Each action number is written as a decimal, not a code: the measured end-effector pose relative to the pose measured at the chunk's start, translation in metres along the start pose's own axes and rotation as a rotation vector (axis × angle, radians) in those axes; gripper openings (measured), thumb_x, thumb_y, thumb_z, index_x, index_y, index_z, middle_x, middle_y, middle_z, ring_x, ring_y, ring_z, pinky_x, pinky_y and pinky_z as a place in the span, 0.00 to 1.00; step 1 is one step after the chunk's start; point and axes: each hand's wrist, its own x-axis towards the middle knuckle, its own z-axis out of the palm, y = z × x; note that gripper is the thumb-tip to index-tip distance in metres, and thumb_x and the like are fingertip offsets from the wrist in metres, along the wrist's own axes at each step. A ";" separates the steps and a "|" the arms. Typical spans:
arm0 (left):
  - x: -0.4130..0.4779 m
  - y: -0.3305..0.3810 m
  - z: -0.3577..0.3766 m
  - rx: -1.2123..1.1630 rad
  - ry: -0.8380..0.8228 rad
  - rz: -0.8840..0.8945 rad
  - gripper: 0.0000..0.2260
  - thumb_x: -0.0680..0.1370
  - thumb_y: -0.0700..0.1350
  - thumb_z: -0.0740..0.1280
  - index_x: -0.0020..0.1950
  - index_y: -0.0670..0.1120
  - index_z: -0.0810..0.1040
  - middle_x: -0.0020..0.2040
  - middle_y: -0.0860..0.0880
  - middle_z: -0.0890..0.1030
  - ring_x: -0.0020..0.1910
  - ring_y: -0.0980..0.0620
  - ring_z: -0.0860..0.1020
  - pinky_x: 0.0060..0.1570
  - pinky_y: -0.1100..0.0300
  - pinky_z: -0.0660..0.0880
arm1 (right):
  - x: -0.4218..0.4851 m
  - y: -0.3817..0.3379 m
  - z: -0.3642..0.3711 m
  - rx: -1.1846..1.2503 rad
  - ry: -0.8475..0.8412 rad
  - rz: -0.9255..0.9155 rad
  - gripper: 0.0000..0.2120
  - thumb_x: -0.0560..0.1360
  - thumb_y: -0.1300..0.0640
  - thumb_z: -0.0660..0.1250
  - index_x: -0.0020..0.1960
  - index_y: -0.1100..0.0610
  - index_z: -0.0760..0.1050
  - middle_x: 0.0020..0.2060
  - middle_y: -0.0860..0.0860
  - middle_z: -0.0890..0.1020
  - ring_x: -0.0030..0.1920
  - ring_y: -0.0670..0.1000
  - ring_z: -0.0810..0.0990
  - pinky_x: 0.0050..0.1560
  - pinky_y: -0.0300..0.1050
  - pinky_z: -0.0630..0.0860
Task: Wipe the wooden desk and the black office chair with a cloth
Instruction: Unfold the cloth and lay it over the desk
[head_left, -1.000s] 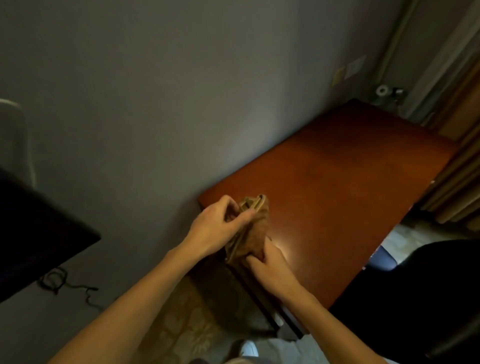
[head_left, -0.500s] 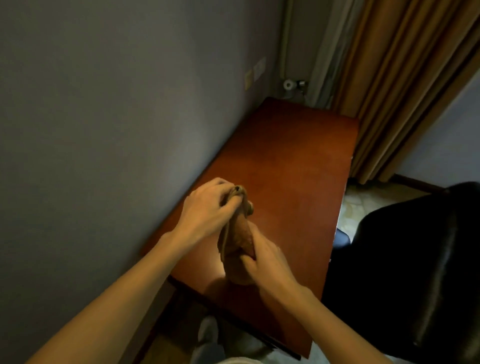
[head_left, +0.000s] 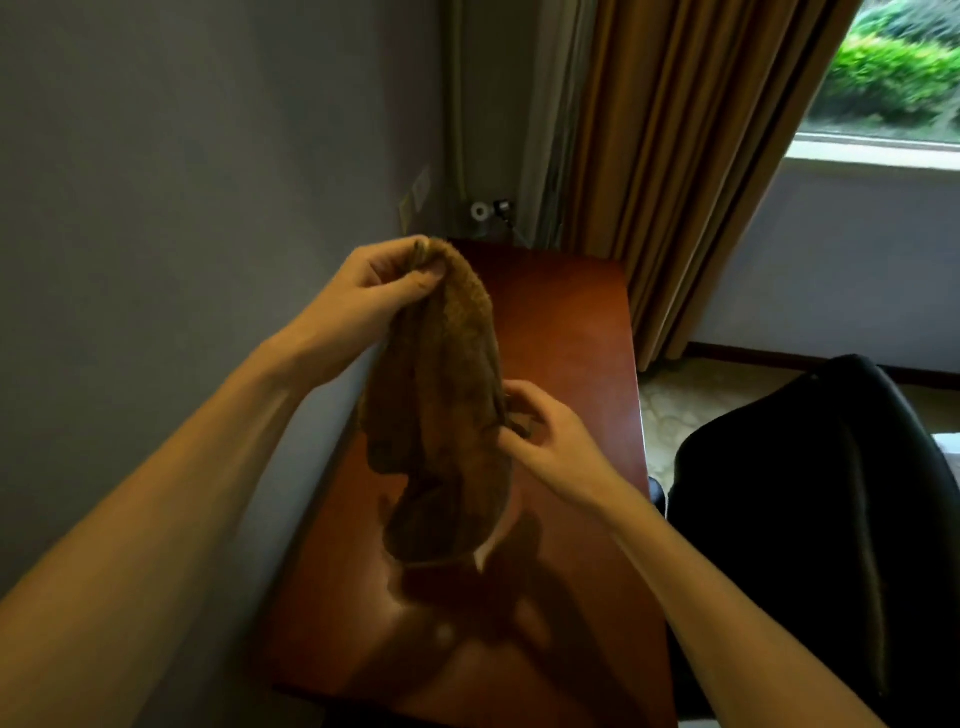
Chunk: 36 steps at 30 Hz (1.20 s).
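Observation:
A brown terry cloth (head_left: 447, 410) hangs lengthwise above the reddish wooden desk (head_left: 571, 332). My left hand (head_left: 379, 291) pinches its top end, raised near the wall. My right hand (head_left: 540, 431) grips the cloth's right edge lower down, fingers curled into the fabric. The cloth's bottom end dangles just over the desk top, casting a shadow there. The black office chair (head_left: 810, 509) stands to the right of the desk, close to its edge.
A grey wall (head_left: 182, 208) runs along the desk's left side. Tan curtains (head_left: 691, 171) hang behind the desk's far right corner, beside a window (head_left: 893, 78). Small fittings (head_left: 491, 210) sit at the far end. Patterned floor (head_left: 670, 410) shows between desk and chair.
The cloth was bunched between both hands; now my left hand has lifted its top end and it hangs stretched out. The view has swung right, bringing the window and more chair into sight.

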 end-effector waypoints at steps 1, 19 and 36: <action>0.004 0.001 -0.004 0.024 -0.007 0.007 0.07 0.83 0.41 0.62 0.53 0.44 0.80 0.43 0.55 0.85 0.45 0.58 0.84 0.47 0.65 0.79 | 0.007 -0.001 0.003 0.028 0.002 0.009 0.23 0.75 0.50 0.74 0.69 0.44 0.73 0.60 0.40 0.81 0.62 0.42 0.80 0.60 0.47 0.80; 0.051 -0.083 -0.077 0.468 0.177 -0.240 0.06 0.84 0.47 0.66 0.51 0.52 0.83 0.40 0.54 0.82 0.41 0.58 0.79 0.49 0.53 0.74 | 0.021 -0.034 -0.098 -0.891 -0.117 0.458 0.11 0.78 0.51 0.73 0.52 0.58 0.81 0.45 0.55 0.84 0.44 0.53 0.83 0.45 0.50 0.82; 0.048 -0.113 -0.100 0.654 0.178 -0.296 0.09 0.83 0.46 0.68 0.43 0.49 0.77 0.38 0.47 0.78 0.37 0.49 0.75 0.41 0.52 0.72 | 0.054 -0.028 -0.162 -0.562 -0.085 0.367 0.10 0.72 0.49 0.78 0.47 0.53 0.82 0.42 0.51 0.85 0.43 0.51 0.84 0.45 0.45 0.83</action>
